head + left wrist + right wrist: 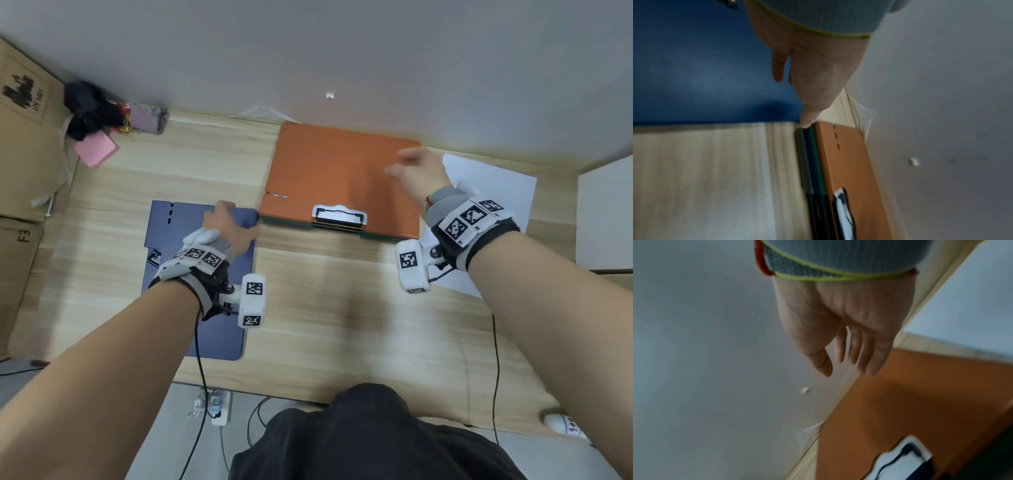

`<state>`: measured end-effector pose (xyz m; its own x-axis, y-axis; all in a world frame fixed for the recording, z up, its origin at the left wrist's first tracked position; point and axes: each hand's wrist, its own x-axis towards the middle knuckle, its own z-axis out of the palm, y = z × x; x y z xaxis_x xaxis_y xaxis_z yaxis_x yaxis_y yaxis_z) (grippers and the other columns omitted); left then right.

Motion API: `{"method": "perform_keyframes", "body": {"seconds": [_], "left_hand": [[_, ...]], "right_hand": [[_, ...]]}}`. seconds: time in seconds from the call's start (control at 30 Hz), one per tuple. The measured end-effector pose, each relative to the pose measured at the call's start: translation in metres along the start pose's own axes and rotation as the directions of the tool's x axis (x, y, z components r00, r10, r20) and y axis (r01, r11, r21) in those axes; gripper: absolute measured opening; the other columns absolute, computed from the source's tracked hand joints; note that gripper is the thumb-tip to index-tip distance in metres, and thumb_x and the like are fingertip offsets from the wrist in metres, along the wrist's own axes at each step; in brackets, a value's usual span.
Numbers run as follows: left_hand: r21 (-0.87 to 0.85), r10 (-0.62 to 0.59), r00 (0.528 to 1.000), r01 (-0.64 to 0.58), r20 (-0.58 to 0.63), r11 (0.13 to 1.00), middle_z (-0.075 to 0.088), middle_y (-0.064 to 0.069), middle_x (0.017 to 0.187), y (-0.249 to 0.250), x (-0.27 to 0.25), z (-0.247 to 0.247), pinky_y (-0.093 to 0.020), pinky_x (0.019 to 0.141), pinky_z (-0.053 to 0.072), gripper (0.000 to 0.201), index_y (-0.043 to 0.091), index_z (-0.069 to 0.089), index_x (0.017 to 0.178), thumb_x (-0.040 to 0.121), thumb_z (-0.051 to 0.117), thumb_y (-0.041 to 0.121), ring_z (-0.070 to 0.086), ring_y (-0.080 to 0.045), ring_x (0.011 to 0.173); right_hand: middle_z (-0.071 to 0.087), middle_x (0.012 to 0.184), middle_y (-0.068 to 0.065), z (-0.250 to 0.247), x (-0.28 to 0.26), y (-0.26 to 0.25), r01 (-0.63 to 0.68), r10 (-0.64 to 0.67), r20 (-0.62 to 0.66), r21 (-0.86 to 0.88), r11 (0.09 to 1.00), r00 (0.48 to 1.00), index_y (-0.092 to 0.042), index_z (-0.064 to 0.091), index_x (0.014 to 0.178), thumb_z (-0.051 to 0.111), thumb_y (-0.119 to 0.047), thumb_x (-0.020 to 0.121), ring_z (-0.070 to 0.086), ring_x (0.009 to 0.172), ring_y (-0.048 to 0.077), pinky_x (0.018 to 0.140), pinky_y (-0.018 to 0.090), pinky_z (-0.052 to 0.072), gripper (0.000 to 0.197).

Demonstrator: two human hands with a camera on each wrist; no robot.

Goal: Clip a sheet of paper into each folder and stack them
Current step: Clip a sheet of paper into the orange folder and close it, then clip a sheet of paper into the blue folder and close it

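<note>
An orange folder (335, 171) tops a stack at the back of the desk, with a white and black clip (339, 216) at its near edge. Edges of green, blue and grey folders (809, 162) show beneath it. A blue folder (198, 291) lies flat at the left. My left hand (233, 222) rests on its far right corner, the thumb (807, 116) reaching the corner beside the stack. My right hand (411, 169) hovers over the orange folder's right side, fingers (855, 350) relaxed and holding nothing. White paper (496, 192) lies right of the stack.
A cardboard box (24, 137) stands at the left, with dark cloth (89, 109) and a pink note pad (96, 149) beside it. A grey wall (342, 51) backs the desk. A white cabinet (606, 212) borders the right. Cables and a power strip (219, 407) lie below the near edge.
</note>
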<state>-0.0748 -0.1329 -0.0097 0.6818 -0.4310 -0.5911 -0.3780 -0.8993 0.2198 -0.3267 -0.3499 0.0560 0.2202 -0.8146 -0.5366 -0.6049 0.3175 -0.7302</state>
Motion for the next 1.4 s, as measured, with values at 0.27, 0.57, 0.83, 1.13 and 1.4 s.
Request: {"method": "perform_keyframes", "body": {"seconds": [0.27, 0.57, 0.83, 1.13, 1.4], "left_hand": [[0.251, -0.353, 0.935, 0.343, -0.006, 0.905, 0.034, -0.016, 0.150, -0.109, -0.024, -0.013, -0.050, 0.102, 0.042, 0.098, 0.014, 0.024, 0.150, 0.079, 0.075, 0.056, 0.043, -0.038, 0.133], [0.386, -0.258, 0.965, 0.219, 0.052, 0.896, 0.042, -0.014, 0.144, -0.169, -0.049, 0.009, -0.044, 0.103, 0.039, 0.101, 0.004, 0.034, 0.144, 0.074, 0.075, 0.064, 0.038, -0.033, 0.134], [0.351, -0.121, 0.949, 0.012, 0.290, 0.936, 0.057, -0.007, 0.131, -0.186, -0.080, 0.057, -0.043, 0.092, 0.053, 0.098, 0.009, 0.037, 0.141, 0.070, 0.079, 0.062, 0.060, -0.028, 0.115], [0.434, 0.047, 0.883, -0.276, 0.467, 0.858, 0.066, -0.001, 0.085, -0.149, -0.105, 0.083, -0.042, 0.082, 0.058, 0.057, 0.015, 0.057, 0.086, 0.075, 0.068, 0.070, 0.066, -0.025, 0.080], [0.164, 0.244, 0.899, -0.320, 0.364, 0.933, 0.063, -0.007, 0.131, -0.075, -0.160, 0.121, -0.035, 0.100, 0.047, 0.077, 0.010, 0.053, 0.140, 0.084, 0.068, 0.061, 0.059, -0.028, 0.120]], "right_hand": [[0.066, 0.089, 0.008, 0.102, -0.059, 0.008, -0.049, 0.088, 0.475, -0.093, 0.994, 0.876, -0.013, 0.063, 0.090, 0.058, -0.007, 0.092, 0.062, 0.065, 0.016, 0.063, 0.024, 0.053, 0.008], [0.060, 0.116, 0.006, 0.200, -0.105, 0.070, -0.092, 0.287, 0.548, -0.355, 0.930, 0.786, -0.014, 0.054, 0.135, 0.068, -0.031, 0.088, 0.061, 0.115, 0.028, 0.104, 0.043, 0.048, 0.052], [0.053, 0.082, 0.003, 0.203, -0.126, 0.092, -0.216, 0.351, 0.450, -0.325, 0.921, 0.821, -0.010, 0.057, 0.108, 0.070, -0.021, 0.089, 0.056, 0.081, 0.019, 0.086, 0.036, 0.057, 0.025], [0.070, 0.109, 0.006, 0.133, -0.153, 0.139, -0.345, 0.497, 0.496, -0.370, 0.863, 0.712, -0.010, 0.065, 0.115, 0.078, -0.014, 0.082, 0.069, 0.088, 0.022, 0.062, 0.029, 0.061, 0.035], [0.072, 0.101, 0.002, 0.026, -0.177, 0.161, -0.201, 0.423, 0.590, -0.405, 0.892, 0.687, -0.019, 0.067, 0.103, 0.076, -0.012, 0.083, 0.064, 0.080, 0.015, 0.072, 0.029, 0.058, 0.024]]}}
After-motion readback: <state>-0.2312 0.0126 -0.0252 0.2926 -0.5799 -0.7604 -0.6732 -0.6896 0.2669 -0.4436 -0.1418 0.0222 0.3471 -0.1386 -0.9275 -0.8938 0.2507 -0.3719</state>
